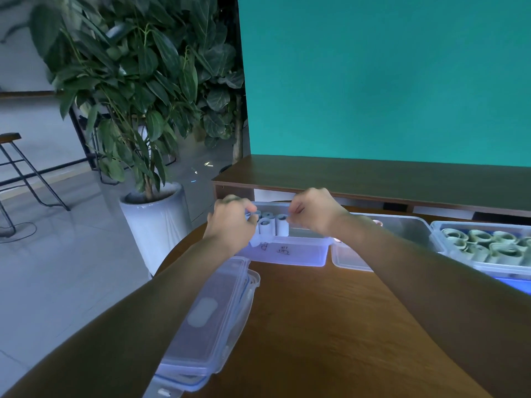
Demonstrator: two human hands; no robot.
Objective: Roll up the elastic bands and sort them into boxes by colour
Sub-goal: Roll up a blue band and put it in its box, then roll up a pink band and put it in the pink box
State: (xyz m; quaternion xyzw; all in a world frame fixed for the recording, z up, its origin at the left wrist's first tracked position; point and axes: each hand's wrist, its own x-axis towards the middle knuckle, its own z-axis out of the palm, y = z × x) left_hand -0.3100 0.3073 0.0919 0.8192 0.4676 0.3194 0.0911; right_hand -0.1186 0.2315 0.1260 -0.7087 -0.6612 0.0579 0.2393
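A clear plastic box (287, 255) with a handwritten label stands at the far side of the round wooden table (310, 326). Several pale blue rolled bands (268, 225) stand upright in its left part. My left hand (230, 222) is over the box's left end, fingers curled onto a roll there. Over the box's middle, my right hand (311, 211) pinches the top of the rightmost roll (282, 224). To the right, a second clear box (402, 228) has contents that are mostly hidden behind my right arm. A third box (482, 264) at the far right holds several green rolled bands (485, 244).
Stacked clear lids (209, 320) lie at the table's left edge under my left forearm. A wooden bench (373, 179) runs behind the table below a teal wall. A potted plant (152, 225) stands on the floor to the left, and a stool (17, 168) farther left.
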